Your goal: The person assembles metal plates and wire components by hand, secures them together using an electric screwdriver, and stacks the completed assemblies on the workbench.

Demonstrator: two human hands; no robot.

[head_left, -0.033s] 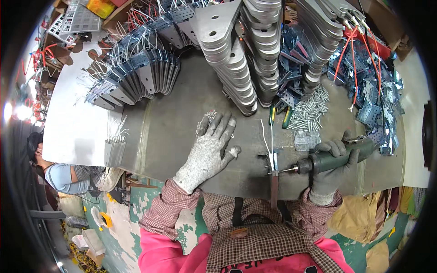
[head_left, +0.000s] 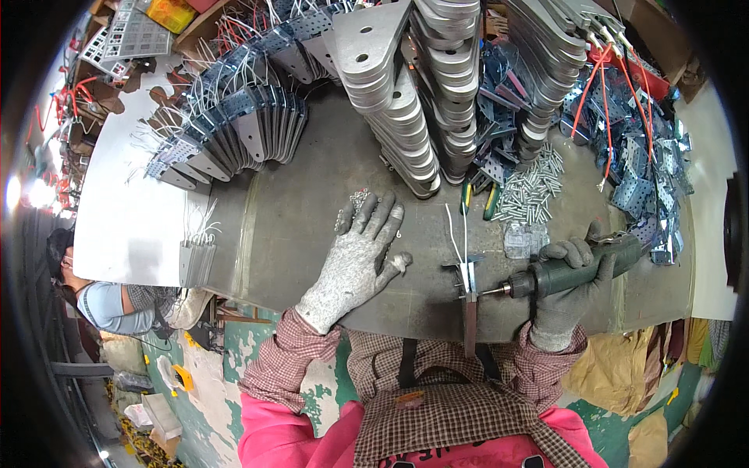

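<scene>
My left hand, in a grey work glove, lies with fingers stretched over a small heap of tiny metal parts, too small to name. My right hand, also gloved, wraps round a dark green power screwdriver lying on its side. Its bit points left and reaches the side of an upright narrow metal piece at the table's front edge. Two white wires rise from the small bracket at that piece's top. Whether the bit sits in a screw I cannot tell.
Tall stacks of metal plates stand at the back. Right of them are loose screws, a green-handled tool and piled blue-filmed brackets. Wired plate assemblies line the back left. Another person sits at far left.
My left hand has shifted very slightly, its fingertips covering more of the tiny parts. The right hand and screwdriver stay in place.
</scene>
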